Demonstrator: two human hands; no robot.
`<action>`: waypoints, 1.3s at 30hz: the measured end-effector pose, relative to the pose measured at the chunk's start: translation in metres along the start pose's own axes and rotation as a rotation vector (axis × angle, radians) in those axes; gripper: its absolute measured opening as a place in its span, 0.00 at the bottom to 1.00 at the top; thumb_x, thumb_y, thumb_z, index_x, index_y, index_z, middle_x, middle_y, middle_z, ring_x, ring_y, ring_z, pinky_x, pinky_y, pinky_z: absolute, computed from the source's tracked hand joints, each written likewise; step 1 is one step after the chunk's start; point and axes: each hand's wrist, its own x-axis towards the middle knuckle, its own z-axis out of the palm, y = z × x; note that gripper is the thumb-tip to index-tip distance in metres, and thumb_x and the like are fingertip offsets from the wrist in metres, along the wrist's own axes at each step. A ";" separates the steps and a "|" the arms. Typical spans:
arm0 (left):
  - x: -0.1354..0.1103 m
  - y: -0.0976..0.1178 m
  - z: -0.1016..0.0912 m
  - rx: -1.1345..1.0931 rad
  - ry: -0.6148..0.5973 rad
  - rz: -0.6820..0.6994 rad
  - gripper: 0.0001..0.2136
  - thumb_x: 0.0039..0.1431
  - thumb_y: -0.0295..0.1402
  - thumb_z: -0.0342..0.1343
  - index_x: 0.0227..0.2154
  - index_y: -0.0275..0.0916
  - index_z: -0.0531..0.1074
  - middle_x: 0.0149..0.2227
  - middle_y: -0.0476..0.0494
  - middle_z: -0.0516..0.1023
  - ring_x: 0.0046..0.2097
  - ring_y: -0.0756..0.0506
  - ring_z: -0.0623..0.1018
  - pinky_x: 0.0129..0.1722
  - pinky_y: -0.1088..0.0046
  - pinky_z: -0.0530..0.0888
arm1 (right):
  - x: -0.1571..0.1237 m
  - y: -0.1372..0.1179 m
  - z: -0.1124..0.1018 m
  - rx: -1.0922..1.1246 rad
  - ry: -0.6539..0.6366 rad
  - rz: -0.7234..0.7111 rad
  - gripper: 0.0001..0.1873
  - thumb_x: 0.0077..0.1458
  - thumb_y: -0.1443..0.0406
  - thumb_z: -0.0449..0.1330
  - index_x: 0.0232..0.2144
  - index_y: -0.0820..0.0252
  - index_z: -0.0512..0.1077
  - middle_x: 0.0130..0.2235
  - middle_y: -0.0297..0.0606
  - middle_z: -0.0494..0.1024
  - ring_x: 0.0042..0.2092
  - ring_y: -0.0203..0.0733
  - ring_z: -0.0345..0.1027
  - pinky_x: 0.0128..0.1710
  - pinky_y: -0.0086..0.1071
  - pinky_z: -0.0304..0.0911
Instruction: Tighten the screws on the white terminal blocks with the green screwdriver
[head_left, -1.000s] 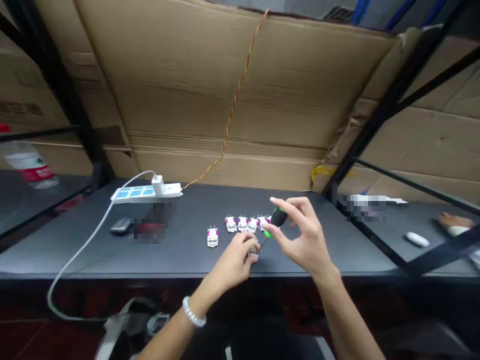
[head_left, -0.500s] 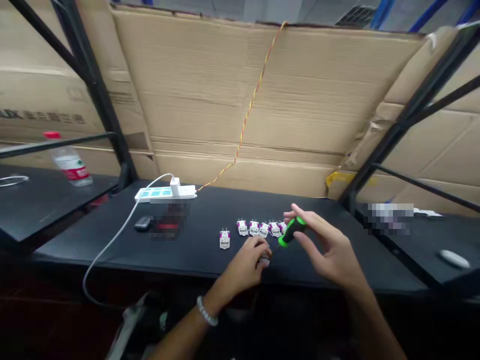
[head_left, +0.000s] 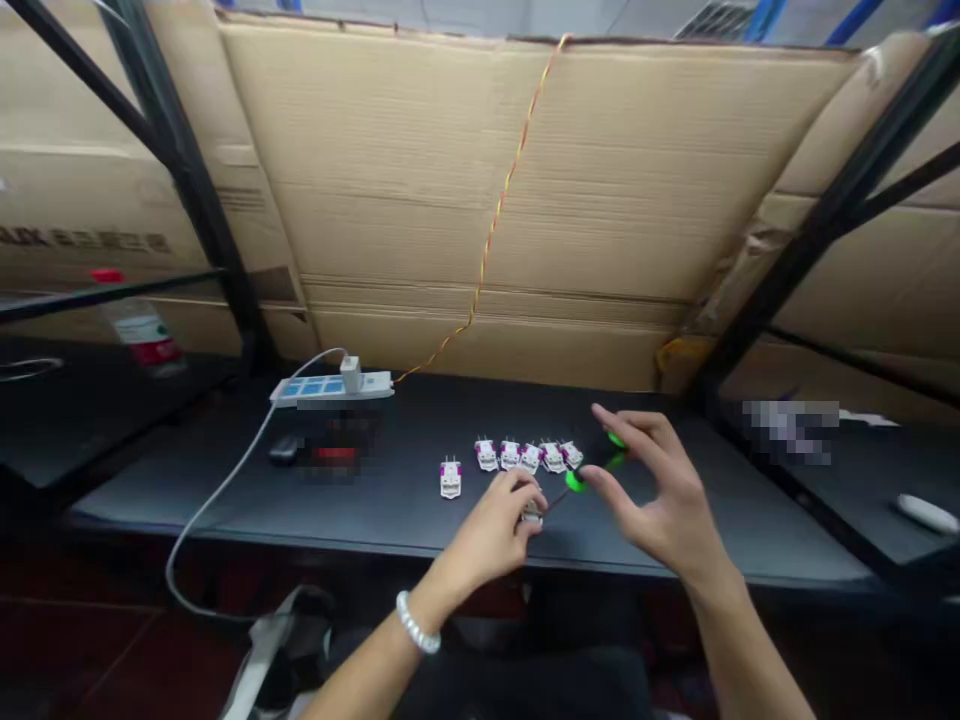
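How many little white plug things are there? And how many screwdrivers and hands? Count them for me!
White plug modules on the black desk: 6
Plug module held in the left hand: 1
Green-and-black screwdriver at the right hand: 1
Hands: 2
Total: 10
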 end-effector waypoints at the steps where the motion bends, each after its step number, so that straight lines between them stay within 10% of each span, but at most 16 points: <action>1: 0.000 0.000 0.000 0.001 -0.002 0.002 0.12 0.61 0.19 0.57 0.41 0.42 0.74 0.52 0.41 0.74 0.56 0.39 0.75 0.62 0.58 0.73 | 0.001 -0.001 -0.001 0.028 -0.038 0.005 0.30 0.67 0.62 0.64 0.69 0.45 0.69 0.56 0.46 0.76 0.54 0.51 0.76 0.54 0.45 0.76; 4: 0.001 -0.001 -0.002 0.010 -0.004 0.017 0.11 0.61 0.20 0.57 0.42 0.42 0.75 0.53 0.40 0.74 0.57 0.39 0.75 0.63 0.57 0.72 | 0.005 -0.004 -0.002 0.164 -0.156 0.009 0.30 0.72 0.65 0.55 0.73 0.45 0.62 0.60 0.45 0.76 0.58 0.49 0.76 0.59 0.45 0.74; 9: 0.001 -0.003 -0.003 0.016 -0.009 0.030 0.10 0.62 0.21 0.58 0.42 0.42 0.74 0.53 0.40 0.74 0.57 0.39 0.75 0.64 0.57 0.71 | 0.013 -0.009 0.001 0.009 -0.026 -0.017 0.22 0.64 0.62 0.68 0.60 0.47 0.78 0.43 0.40 0.79 0.40 0.44 0.75 0.42 0.39 0.77; 14: 0.002 -0.005 -0.004 0.020 0.007 0.029 0.11 0.62 0.22 0.60 0.46 0.42 0.74 0.52 0.40 0.76 0.56 0.39 0.76 0.63 0.57 0.72 | 0.018 -0.007 0.003 0.156 -0.144 -0.002 0.28 0.69 0.64 0.59 0.69 0.48 0.69 0.62 0.46 0.74 0.55 0.48 0.76 0.57 0.47 0.74; 19: 0.003 -0.007 -0.003 0.042 0.006 0.039 0.12 0.61 0.23 0.60 0.46 0.42 0.74 0.52 0.41 0.77 0.56 0.39 0.76 0.63 0.57 0.72 | 0.021 -0.005 0.009 0.057 -0.067 0.007 0.23 0.64 0.59 0.68 0.60 0.51 0.78 0.43 0.40 0.78 0.41 0.44 0.74 0.44 0.40 0.76; 24: 0.004 -0.009 -0.004 0.050 0.009 0.032 0.12 0.61 0.23 0.60 0.47 0.42 0.74 0.52 0.41 0.77 0.56 0.39 0.76 0.62 0.59 0.72 | 0.016 -0.006 0.010 0.141 -0.122 -0.015 0.30 0.69 0.64 0.58 0.71 0.50 0.66 0.60 0.48 0.73 0.57 0.49 0.74 0.56 0.47 0.74; 29: 0.004 -0.009 -0.005 0.057 0.000 0.037 0.12 0.61 0.24 0.61 0.46 0.42 0.74 0.52 0.41 0.77 0.55 0.38 0.76 0.61 0.57 0.73 | 0.013 -0.005 0.011 0.080 -0.040 -0.019 0.25 0.64 0.61 0.67 0.63 0.51 0.75 0.46 0.42 0.78 0.45 0.46 0.75 0.48 0.43 0.76; 35: 0.006 -0.010 -0.004 0.050 -0.008 0.051 0.12 0.61 0.23 0.61 0.46 0.41 0.75 0.52 0.40 0.76 0.55 0.39 0.76 0.61 0.59 0.74 | 0.010 0.001 0.016 0.220 -0.109 -0.012 0.31 0.72 0.63 0.54 0.74 0.50 0.61 0.64 0.48 0.73 0.61 0.49 0.72 0.63 0.49 0.70; 39: 0.006 -0.011 -0.003 0.050 0.001 0.055 0.12 0.60 0.23 0.61 0.46 0.41 0.75 0.52 0.40 0.76 0.55 0.39 0.76 0.61 0.57 0.74 | 0.011 0.000 0.015 0.156 -0.016 -0.014 0.24 0.65 0.61 0.65 0.62 0.52 0.76 0.48 0.43 0.79 0.44 0.46 0.75 0.48 0.42 0.76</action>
